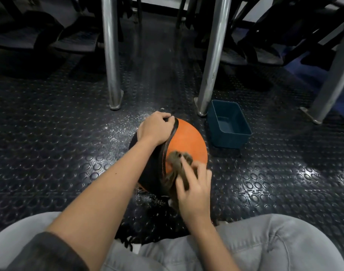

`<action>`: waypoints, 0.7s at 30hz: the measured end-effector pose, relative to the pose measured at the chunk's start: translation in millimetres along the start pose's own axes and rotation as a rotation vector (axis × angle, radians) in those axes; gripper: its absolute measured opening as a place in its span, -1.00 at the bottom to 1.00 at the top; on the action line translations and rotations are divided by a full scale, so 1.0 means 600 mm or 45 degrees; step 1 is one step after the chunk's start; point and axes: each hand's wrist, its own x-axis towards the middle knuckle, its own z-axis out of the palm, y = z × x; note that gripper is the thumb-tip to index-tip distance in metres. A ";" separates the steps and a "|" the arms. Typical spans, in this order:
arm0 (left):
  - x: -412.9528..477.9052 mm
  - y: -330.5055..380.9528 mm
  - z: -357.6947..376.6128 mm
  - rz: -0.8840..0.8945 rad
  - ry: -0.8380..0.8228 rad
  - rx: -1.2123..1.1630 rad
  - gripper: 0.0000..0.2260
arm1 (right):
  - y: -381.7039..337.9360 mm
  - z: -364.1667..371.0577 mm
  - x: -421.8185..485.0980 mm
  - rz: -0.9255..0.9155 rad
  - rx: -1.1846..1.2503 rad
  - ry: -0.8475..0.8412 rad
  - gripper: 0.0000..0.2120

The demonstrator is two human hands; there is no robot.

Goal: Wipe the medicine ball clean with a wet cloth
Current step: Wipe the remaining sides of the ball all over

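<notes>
Medicine ball [186, 141]: orange panel on its right, black panel on its left, parted by a dark curved band. Cloth [179, 163], on the ball's orange panel: dull grey-brown. Tub [228, 139], right of the ball: dark teal inside and out. Floor [59, 133] around the ball: black, patterned with rows of raised round studs, with pale speckles left of the ball. Metal legs [111, 55] beyond the ball: silvery grey. Trousers [274, 241], nearer than the ball: light grey.
</notes>
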 end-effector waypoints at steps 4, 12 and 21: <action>0.002 -0.004 -0.003 0.018 0.000 -0.010 -0.67 | -0.013 -0.021 -0.029 0.050 0.084 -0.044 -0.63; -0.008 0.004 0.002 -0.005 0.043 -0.019 -0.71 | -0.019 -0.002 0.164 0.153 -0.038 -0.139 -0.75; 0.016 -0.020 -0.009 -0.003 -0.050 -0.109 -0.70 | 0.005 0.001 -0.041 -0.019 -0.004 -0.050 -0.65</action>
